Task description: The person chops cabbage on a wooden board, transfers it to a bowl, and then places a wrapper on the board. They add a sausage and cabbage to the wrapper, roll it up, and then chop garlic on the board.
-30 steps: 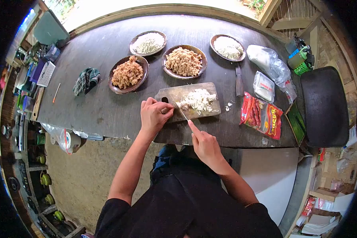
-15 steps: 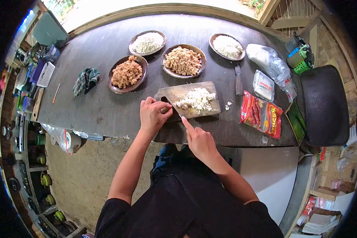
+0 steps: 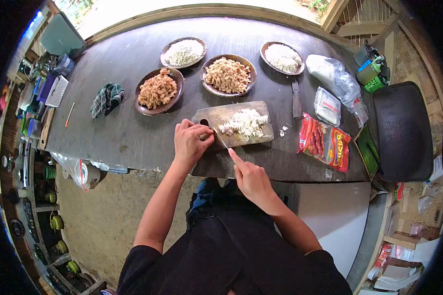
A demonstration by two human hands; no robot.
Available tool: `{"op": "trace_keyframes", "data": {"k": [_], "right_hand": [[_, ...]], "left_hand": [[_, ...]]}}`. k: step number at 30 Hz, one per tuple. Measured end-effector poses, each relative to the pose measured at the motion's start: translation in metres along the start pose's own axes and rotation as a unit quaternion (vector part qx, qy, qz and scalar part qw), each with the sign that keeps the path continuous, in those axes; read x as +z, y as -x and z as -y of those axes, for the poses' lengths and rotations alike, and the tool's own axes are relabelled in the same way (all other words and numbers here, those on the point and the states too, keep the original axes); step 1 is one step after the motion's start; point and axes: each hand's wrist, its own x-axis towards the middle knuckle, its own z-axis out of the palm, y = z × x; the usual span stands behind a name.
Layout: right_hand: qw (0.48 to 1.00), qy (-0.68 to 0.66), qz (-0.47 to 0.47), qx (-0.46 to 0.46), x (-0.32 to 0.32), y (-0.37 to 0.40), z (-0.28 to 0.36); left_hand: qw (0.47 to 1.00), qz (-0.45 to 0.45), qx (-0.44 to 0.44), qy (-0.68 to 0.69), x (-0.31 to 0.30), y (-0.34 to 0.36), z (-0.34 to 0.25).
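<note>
Centre of frame: wooden board [image 3: 235, 140] on dark table [image 3: 118, 147], pile of chopped white pieces [image 3: 246, 123] on it. Right hand [image 3: 253, 179] grips knife [image 3: 221, 137], index finger extended along it, blade over board's left part. Left hand [image 3: 192, 140] at board's left end, fingers curled together; what they pinch, cannot tell. Above board: 4 filled dishes [image 3: 227, 75]. Right of board: few white scraps [image 3: 283, 131], red packet [image 3: 325, 142].
</note>
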Motion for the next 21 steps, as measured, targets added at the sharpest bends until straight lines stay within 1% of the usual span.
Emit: {"op": "trace_keyframes", "data": {"k": [3,5,8,12,14,15,18,19,21], "right_hand": [[1.0,-0.02,0.001,0.001,0.003,-0.004,0.001],[0.999,0.023,0.02,0.019,0.002,-0.008,0.005],[0.999,0.02,0.014,0.024,0.001,-0.014,0.002],[1.0,0.0,-0.009,-0.005,0.002,-0.01,-0.012],[0.999,-0.032,-0.019,0.017,-0.006,-0.008,-0.014],[0.999,-0.032,-0.02,0.016,-0.01,-0.008,-0.015],[0.997,-0.035,-0.025,0.063,-0.021,-0.007,-0.018],[0.997,-0.036,-0.026,0.063,-0.023,-0.007,-0.02],[0.993,-0.065,-0.1,0.026,-0.027,-0.006,-0.021]], "left_hand": [[1.0,-0.003,0.001,0.004,0.0,-0.001,0.0],[1.0,0.005,-0.005,0.015,-0.003,-0.001,-0.004],[1.0,0.004,-0.006,0.009,-0.002,-0.001,-0.003],[1.0,0.007,-0.008,0.008,-0.002,0.001,-0.004],[1.0,-0.002,-0.008,0.029,-0.002,0.002,-0.006],[1.0,-0.002,-0.008,0.029,-0.002,0.002,-0.006],[0.999,0.003,-0.007,0.044,0.001,0.002,-0.004],[0.999,0.002,0.001,0.046,0.002,0.001,-0.004],[0.999,0.002,0.008,0.047,0.003,-0.002,-0.007]]}}
